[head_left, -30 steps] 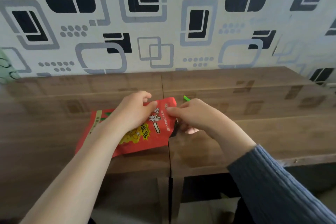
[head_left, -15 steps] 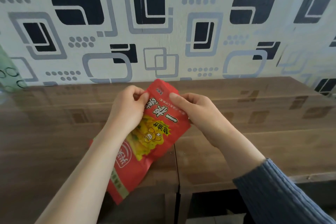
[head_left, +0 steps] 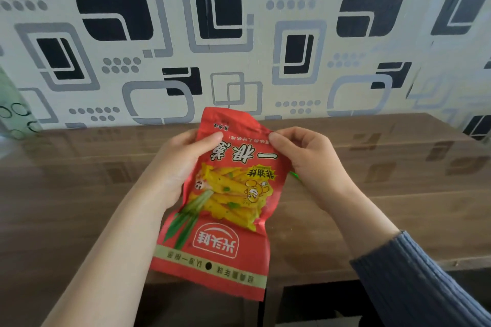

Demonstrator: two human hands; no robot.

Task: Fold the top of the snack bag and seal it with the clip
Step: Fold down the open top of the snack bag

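Note:
A red snack bag (head_left: 225, 207) with yellow sticks and green leaves printed on it hangs upright above the wooden table, its print upside down to me. My left hand (head_left: 180, 164) pinches its upper left edge, thumb on the front. My right hand (head_left: 305, 156) pinches the upper right edge the same way. The bag's top strip stands unfolded above my thumbs. A sliver of the green clip (head_left: 295, 176) shows on the table just under my right hand; most of it is hidden.
The brown wooden table (head_left: 398, 207) runs along a patterned wall, with a seam down its middle near the bag's lower end. A green patterned object (head_left: 13, 111) stands at the far left edge. The table's front edge lies close under my forearms.
Both hands lifted the bag off the table and turned it from lying sideways to hanging upright in front of me. The view has tilted up a little.

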